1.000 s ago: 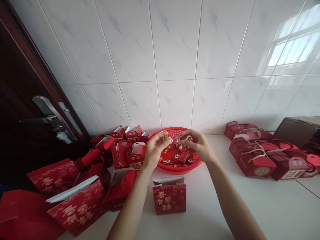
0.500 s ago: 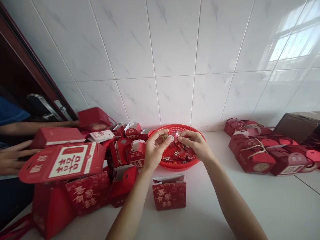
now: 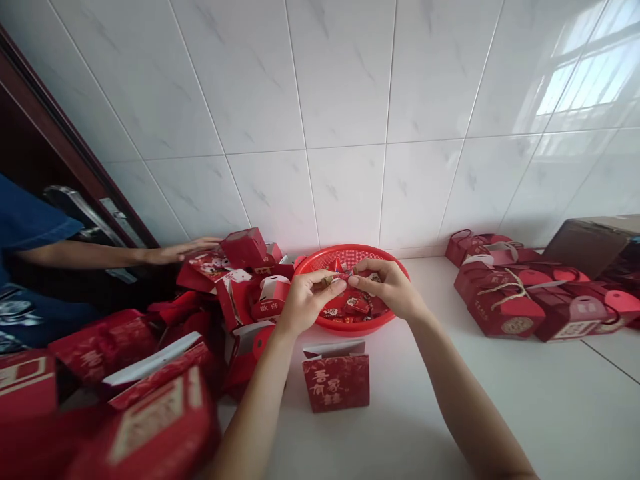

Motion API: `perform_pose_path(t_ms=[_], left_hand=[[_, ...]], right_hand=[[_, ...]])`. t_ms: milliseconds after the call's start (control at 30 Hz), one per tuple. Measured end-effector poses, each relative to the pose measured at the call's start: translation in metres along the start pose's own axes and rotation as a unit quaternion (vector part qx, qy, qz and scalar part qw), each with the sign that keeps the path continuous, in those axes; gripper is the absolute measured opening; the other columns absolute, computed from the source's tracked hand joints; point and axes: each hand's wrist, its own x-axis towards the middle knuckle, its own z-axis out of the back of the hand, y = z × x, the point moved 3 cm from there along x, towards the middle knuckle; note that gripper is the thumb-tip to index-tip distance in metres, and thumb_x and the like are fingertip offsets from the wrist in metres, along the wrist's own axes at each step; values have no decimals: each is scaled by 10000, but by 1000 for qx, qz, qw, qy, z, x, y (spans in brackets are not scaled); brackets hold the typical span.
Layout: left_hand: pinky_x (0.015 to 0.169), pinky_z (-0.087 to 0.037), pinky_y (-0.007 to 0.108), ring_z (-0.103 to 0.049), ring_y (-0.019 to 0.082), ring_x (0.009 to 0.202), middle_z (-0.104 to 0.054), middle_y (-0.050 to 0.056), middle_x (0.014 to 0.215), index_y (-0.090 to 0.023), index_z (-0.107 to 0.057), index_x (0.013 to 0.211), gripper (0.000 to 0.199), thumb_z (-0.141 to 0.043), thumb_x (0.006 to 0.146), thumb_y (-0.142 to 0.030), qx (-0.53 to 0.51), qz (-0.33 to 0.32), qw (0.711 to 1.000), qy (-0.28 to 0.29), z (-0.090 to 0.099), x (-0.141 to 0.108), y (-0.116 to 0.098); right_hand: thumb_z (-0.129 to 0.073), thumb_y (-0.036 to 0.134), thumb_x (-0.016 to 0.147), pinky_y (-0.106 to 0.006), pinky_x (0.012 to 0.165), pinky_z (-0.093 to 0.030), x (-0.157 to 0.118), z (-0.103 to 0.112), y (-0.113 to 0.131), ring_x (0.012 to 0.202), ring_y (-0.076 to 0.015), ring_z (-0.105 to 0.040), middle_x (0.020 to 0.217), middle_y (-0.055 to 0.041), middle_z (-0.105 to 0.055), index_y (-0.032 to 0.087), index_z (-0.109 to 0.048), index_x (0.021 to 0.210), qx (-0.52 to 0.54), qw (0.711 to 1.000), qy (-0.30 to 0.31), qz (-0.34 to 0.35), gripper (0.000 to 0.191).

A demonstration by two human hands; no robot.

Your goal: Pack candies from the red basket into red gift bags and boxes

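Over a red plastic basket (image 3: 353,325), my left hand (image 3: 309,299) and my right hand (image 3: 389,287) are close together, thumbs and fingers pinched. Small wrapped candies (image 3: 343,275) show between the fingertips of both hands; their exact number is hidden. Several more red-wrapped candies (image 3: 358,305) lie in the basket below. In front of the basket a dark red paper gift box (image 3: 336,383) with pale lettering stands upright, its top open. My left forearm passes just left of that box.
Red gift boxes (image 3: 150,363) are heaped on the left, some blurred. Another person's hand (image 3: 187,248) touches that heap's back. Closed red boxes with cord handles (image 3: 505,300) stand on the right by a brown carton (image 3: 580,247). A tiled wall (image 3: 345,80) rises behind the white table (image 3: 415,413).
My hands have come closer together over the basket, still pinching candies. At left, the other person's arm has shifted, and boxes there have tumbled or moved. The view has tilted slightly.
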Motion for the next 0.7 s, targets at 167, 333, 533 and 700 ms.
perform_pose_path(t_ms=[167, 333, 533, 700], left_hand=[[727, -536, 280, -644, 175, 736, -714, 13, 757, -197, -790, 843, 326, -806, 733, -503, -31, 17, 999, 2, -1, -1, 3], [672, -518, 256, -616, 157, 685, -688, 9, 695, -181, -752, 717, 326, -787, 752, -503, -13, -4, 1000, -3, 0, -2, -1], [596, -477, 241, -567, 140, 611, -640, 2, 626, -182, -740, 678, 319, -768, 770, -487, 21, -18, 999, 30, 1, -4, -7], [733, -548, 289, -676, 208, 804, -726, 41, 825, -199, -781, 954, 322, -719, 827, -489, 36, -4, 998, 59, 7, -6, -11]], right_hand=[[-805, 545, 735, -213, 431, -292, 0, -2, 1, 479, -75, -370, 560, 52, -463, 197, -610, 703, -11, 999, -28, 39, 400], [-813, 538, 729, -213, 424, -296, 0, -1, 0, 466, -77, -382, 561, 51, -477, 201, -609, 717, 10, 1000, -10, 16, 395], [-812, 507, 741, -210, 468, -350, -1, 2, 2, 522, -92, -469, 617, 21, -573, 182, -693, 777, -17, 999, 31, 13, 348], [-815, 489, 746, -213, 449, -327, -3, 4, 8, 482, -82, -447, 580, 31, -574, 188, -689, 730, -19, 999, 25, 26, 326]])
